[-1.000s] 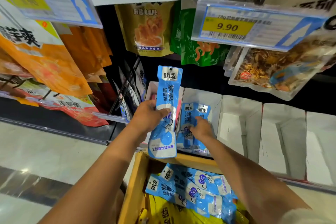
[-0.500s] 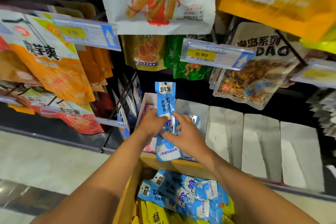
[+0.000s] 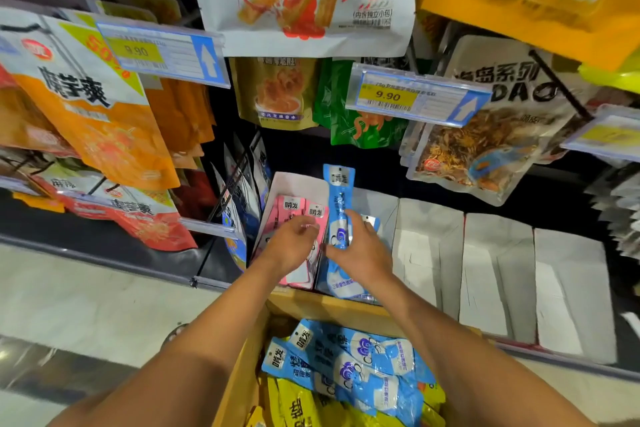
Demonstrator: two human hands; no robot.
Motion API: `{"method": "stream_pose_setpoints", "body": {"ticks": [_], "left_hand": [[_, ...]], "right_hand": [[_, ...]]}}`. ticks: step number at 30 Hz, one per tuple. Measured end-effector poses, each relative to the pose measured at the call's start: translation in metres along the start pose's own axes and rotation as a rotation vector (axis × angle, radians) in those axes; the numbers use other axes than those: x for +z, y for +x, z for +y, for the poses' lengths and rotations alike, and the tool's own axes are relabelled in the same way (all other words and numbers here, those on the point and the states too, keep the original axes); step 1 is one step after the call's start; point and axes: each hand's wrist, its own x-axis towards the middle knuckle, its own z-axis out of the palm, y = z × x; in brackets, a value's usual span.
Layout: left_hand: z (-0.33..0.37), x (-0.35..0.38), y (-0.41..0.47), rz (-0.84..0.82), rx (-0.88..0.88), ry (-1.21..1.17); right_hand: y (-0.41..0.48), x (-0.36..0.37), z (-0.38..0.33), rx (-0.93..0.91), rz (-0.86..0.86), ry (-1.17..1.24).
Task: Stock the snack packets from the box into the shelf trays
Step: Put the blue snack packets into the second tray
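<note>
The box near you holds many blue packets. Your right hand has its grip closed on one blue packet, upright at the second tray from the left. If it tilts, it may land among the pink packets. Your left hand is blurred, so I cannot tell its grip.

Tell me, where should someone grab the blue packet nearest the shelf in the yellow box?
Probably pinch the blue packet by its flat labelled end, coming from above on the left: it lies flat and slanted in the box, and that thin end looks free for the fingers.
</note>
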Motion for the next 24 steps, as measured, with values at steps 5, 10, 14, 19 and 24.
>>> {"method": "stream_pose_setpoints", "body": {"ticks": [5,10,14,19,24], "left_hand": [[-0.051,0.003,-0.01,-0.059,-0.014,0.531],[-0.092,0.015,-0.027,-0.239,-0.091,0.947],[-0.108,0.019,-0.031,-0.279,-0.099,0.948],[-0.107,0.018,-0.027,-0.312,-0.111,0.96],[-0.106,0.017,-0.027,-0.335,-0.118,0.983]], "right_hand": [[0.032,0.011,0.045,0.19,-0.049,-0.08],[0.049,0.04,0.077,0.309,-0.127,-0.134],[0.061,0.062,0.09,0.356,-0.149,-0.144],[0.074,0.083,0.104,0.368,-0.182,-0.21],[0.078,0.095,0.112,0.375,-0.191,-0.222]]}}
